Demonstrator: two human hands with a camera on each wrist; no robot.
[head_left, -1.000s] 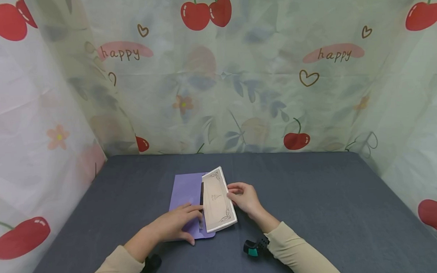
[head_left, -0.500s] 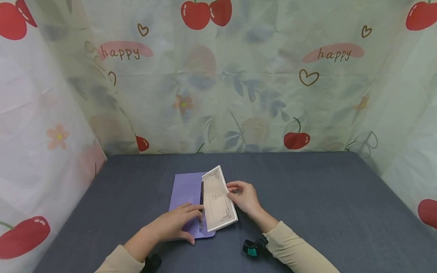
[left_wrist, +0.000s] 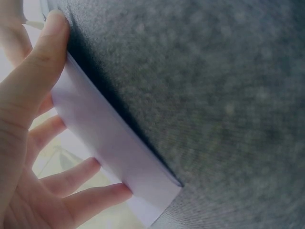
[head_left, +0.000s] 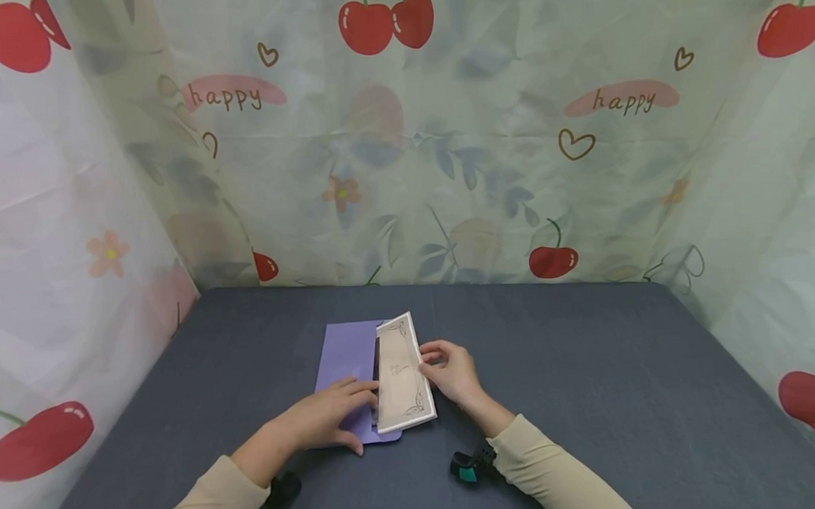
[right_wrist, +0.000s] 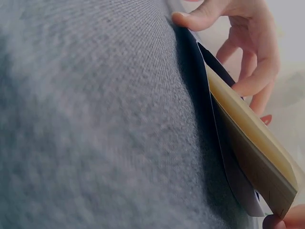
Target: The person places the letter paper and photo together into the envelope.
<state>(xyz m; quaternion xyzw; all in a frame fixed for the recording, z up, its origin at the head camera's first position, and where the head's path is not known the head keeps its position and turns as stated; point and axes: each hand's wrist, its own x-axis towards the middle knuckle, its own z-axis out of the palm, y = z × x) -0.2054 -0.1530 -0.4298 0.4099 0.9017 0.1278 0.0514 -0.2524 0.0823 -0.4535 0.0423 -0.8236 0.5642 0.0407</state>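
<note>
A purple paper sleeve lies flat on the dark cloth, with a dark slot along its right part. Leaning up out of it, a cream folded card has a white border and ornate printed corners. Its layered edge and yellowish inner side show in the right wrist view, where the card sits partly within the sleeve. My left hand rests on the sleeve with spread fingers, thumb by the near edge. At the card's right edge, my right hand pinches it between thumb and fingers.
Dark grey cloth covers the table. A black strap with a green patch is by the right sleeve cuff, and a dark round object by the left forearm. Printed curtains enclose the back and sides.
My right hand and the card have shifted slightly left, and the card's near end has moved in towards the purple sleeve. The left hand stays where it was.
</note>
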